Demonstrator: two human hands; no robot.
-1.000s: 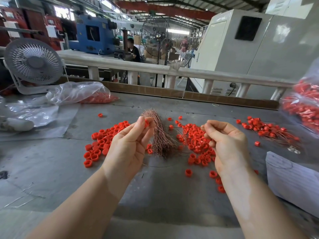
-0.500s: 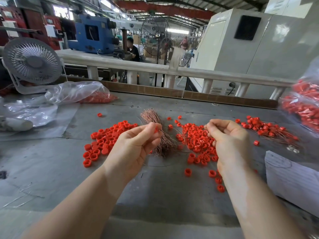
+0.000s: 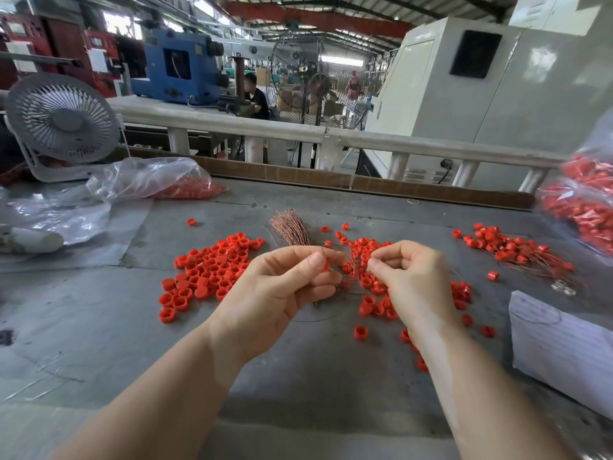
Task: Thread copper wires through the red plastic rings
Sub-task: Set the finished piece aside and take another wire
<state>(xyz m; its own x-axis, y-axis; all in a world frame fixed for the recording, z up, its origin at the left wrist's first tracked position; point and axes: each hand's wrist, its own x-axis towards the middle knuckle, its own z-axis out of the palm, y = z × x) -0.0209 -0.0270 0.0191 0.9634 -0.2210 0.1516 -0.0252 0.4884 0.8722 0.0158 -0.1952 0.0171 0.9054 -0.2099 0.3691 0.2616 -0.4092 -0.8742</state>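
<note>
While left hand (image 3: 282, 290) pinches red ring (image 3: 326, 266), right hand (image 3: 409, 277) fingers curled, pinching thin wire.

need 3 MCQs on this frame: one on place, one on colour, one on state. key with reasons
1. Where does the bundle of thin copper wires lie?
A. between the two loose piles of rings
B. inside the clear plastic bag
C. on the white fan

2. What colour are the small plastic rings on the grey table?
A. blue
B. red
C. white

3. What is the left hand doing?
A. lying flat on the table
B. pinching one red ring
C. holding the fan

Key: A, ring piles lie either side of it; B, all are red; B, a ring shows between thumb and fingertips.
</note>
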